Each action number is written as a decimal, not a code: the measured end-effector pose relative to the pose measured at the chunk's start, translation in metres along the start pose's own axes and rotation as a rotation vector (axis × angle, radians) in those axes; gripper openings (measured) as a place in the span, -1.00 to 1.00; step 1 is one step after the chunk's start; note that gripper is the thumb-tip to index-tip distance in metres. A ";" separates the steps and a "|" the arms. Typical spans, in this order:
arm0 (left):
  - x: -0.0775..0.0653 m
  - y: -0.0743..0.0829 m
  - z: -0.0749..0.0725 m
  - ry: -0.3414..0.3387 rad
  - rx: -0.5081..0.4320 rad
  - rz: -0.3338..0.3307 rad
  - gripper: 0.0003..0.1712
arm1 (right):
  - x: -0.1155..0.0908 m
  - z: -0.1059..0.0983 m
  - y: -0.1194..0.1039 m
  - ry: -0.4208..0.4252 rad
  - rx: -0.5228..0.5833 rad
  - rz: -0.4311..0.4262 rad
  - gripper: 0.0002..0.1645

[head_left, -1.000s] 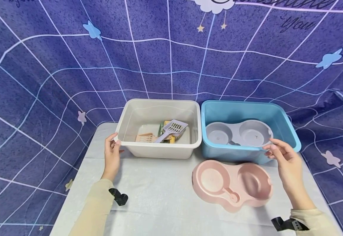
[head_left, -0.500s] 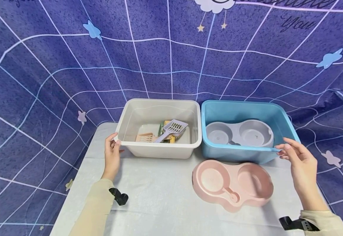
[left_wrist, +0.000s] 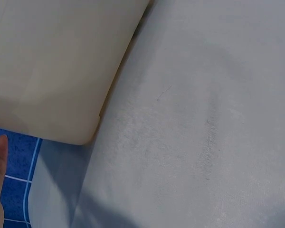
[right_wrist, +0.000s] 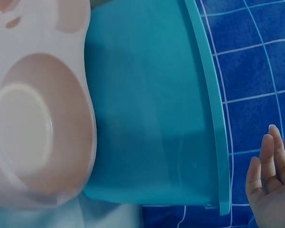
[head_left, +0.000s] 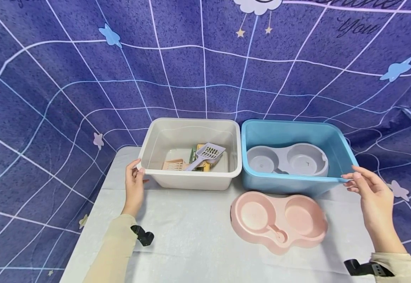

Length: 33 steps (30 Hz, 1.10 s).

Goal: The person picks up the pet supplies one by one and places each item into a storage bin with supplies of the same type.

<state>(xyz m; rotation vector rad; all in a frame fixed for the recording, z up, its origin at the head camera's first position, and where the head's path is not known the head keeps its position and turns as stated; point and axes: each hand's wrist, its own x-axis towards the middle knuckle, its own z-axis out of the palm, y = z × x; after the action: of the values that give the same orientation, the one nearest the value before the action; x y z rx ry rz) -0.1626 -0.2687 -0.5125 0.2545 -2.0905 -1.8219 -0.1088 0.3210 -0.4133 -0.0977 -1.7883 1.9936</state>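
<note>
My left hand [head_left: 134, 188] is at the front left corner of an off-white plastic litter box [head_left: 188, 181], thumb on the rim and fingers around the corner. Inside that box lie a lilac litter scoop [head_left: 209, 152], a peach litter scoop [head_left: 173, 165] and small green and yellow items. My right hand [head_left: 373, 198] has its fingertips right at the front right corner of a blue litter box [head_left: 279, 184]. In the right wrist view its fingers [right_wrist: 275, 156] are loosely bent, holding nothing. A grey double pet bowl [head_left: 282, 153] sits inside the blue box.
A pink double pet bowl [head_left: 279, 202] lies on the white-covered table [head_left: 184, 232], in front of the blue box. The two boxes stand side by side against a purple-blue patterned curtain [head_left: 191, 67], which also hangs along the left and right sides.
My right hand has moved to the right along the blue box's front rim, from near the grey bowl to the corner. The left hand and all objects have stayed in place.
</note>
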 end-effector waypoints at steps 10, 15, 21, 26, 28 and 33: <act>0.000 0.000 0.000 0.005 -0.009 0.004 -0.53 | 0.007 -0.018 0.001 -0.024 0.050 0.000 -0.74; -0.001 0.000 -0.001 0.003 -0.021 0.006 -0.53 | 0.011 -0.022 0.003 -0.036 0.092 0.004 -0.74; -0.001 0.002 0.000 0.007 -0.021 0.000 -0.52 | 0.017 -0.028 0.004 -0.030 0.083 0.017 -0.73; -0.001 0.002 0.000 0.011 -0.019 0.001 -0.52 | 0.022 -0.033 0.003 0.022 -0.010 0.047 -0.74; -0.001 0.001 0.000 0.009 -0.019 0.000 -0.52 | 0.023 -0.035 0.003 0.038 -0.023 0.057 -0.76; -0.001 0.001 0.000 0.003 -0.014 -0.003 -0.53 | 0.027 -0.040 0.004 0.051 -0.038 0.059 -0.77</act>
<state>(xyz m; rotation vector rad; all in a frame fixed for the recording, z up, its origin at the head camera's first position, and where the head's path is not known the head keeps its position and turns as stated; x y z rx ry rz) -0.1621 -0.2681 -0.5118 0.2564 -2.0752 -1.8361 -0.1198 0.3684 -0.4163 -0.2140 -1.8108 1.9798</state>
